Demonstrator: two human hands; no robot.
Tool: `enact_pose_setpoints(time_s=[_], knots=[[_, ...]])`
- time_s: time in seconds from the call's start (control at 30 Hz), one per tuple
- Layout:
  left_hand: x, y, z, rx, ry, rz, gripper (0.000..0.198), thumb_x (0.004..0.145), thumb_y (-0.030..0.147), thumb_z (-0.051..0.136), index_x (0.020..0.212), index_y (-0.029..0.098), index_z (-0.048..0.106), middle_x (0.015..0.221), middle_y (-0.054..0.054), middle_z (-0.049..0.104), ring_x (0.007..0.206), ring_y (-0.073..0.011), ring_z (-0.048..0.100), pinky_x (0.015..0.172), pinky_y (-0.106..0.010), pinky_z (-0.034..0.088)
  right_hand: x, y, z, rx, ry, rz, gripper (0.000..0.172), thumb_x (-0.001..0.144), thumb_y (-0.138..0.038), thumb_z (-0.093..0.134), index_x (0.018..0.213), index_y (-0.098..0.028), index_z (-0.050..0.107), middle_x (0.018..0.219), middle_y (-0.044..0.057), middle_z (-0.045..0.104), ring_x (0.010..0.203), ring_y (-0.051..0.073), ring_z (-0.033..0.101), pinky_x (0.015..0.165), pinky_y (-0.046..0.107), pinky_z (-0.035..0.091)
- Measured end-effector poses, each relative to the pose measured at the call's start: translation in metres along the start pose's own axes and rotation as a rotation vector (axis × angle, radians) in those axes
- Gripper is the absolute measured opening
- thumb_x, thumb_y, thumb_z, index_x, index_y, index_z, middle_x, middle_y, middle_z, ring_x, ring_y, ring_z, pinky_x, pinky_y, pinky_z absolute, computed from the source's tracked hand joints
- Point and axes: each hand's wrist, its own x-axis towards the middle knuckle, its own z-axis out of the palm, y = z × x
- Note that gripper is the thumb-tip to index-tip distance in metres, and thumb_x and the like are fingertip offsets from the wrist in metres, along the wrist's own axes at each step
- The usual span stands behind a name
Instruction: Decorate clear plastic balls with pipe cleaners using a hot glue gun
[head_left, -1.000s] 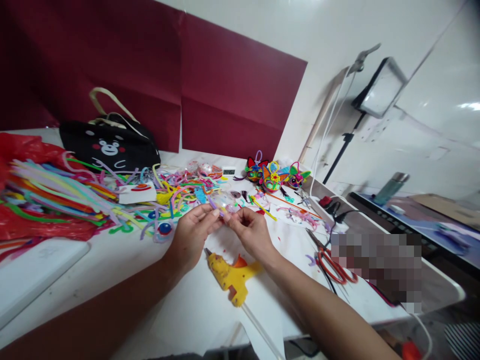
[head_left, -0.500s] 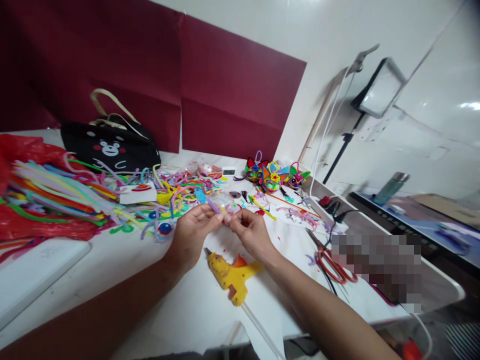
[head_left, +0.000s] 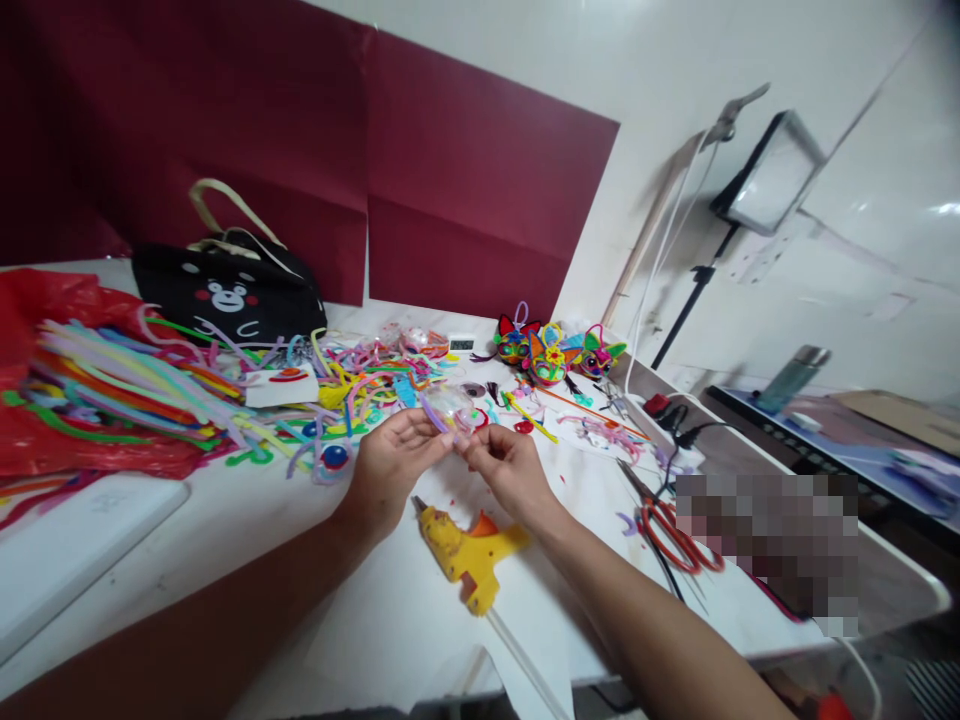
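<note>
My left hand (head_left: 394, 468) is closed, thumb against fingers, on a short purple pipe cleaner (head_left: 433, 412). From the other side my right hand (head_left: 514, 472) pinches at the same spot, fingertips nearly touching the left thumb. Just behind the fingertips shows a clear plastic ball (head_left: 454, 404); whether the hands touch it I cannot tell. Below them a yellow glue gun (head_left: 469, 555) lies on its side on white paper, a clear glue stick (head_left: 517, 650) running out of its back.
Bundled pipe cleaners (head_left: 142, 385) spill from a red plastic bag (head_left: 45, 300) at left. A black bag (head_left: 225, 295) stands behind. Several decorated balls (head_left: 551, 355) sit at the back. Red-handled scissors (head_left: 667, 525) lie at right, beside a cable and a blurred-out patch.
The whole view has shifted slightly, the scene moving a little right. Both hands keep their grip, and the purple pipe cleaner shows a bit more clearly between them.
</note>
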Motion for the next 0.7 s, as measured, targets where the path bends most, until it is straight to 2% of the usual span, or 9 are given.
enact_pose_setpoints(time_s=[0.13,0.43,0.53,0.7], knots=[[-0.002,0.002,0.0,0.089,0.019,0.1,0.027,0.061,0.015,0.084,0.083,0.016,0.068,0.076,0.0,0.074,0.074,-0.0139,0.071,0.074,-0.023,0.056,0.0,0.004,0.0,0.014,-0.022,-0.019,0.032,0.074,-0.049,0.064,0.066,-0.019,0.058,0.055,-0.005,0.045,0.051,0.01,0.034,0.049,0.025,0.026],[-0.004,0.0,-0.003,0.286,-0.03,0.249,0.022,0.069,0.019,0.078,0.086,0.016,0.065,0.084,-0.004,0.074,0.08,-0.0171,0.073,0.08,-0.027,0.058,-0.002,0.007,-0.003,0.002,-0.054,-0.118,0.03,0.081,-0.047,0.064,0.075,-0.018,0.064,0.064,-0.002,0.055,0.058,0.012,0.044,0.055,0.025,0.035],[-0.003,0.001,-0.003,0.27,-0.019,0.23,0.022,0.068,0.019,0.078,0.085,0.016,0.065,0.082,-0.003,0.074,0.078,-0.0164,0.073,0.077,-0.026,0.058,-0.002,0.004,-0.006,-0.079,-0.067,-0.146,0.029,0.083,-0.046,0.062,0.075,-0.018,0.065,0.064,-0.002,0.057,0.058,0.012,0.046,0.056,0.025,0.037],[0.002,0.004,-0.001,0.175,0.015,0.136,0.027,0.064,0.022,0.082,0.085,0.016,0.065,0.081,-0.003,0.075,0.078,-0.0155,0.072,0.078,-0.024,0.057,0.013,-0.006,-0.028,-0.291,-0.051,-0.207,0.02,0.084,-0.039,0.065,0.083,-0.019,0.07,0.08,0.002,0.072,0.074,0.016,0.063,0.069,0.027,0.047]])
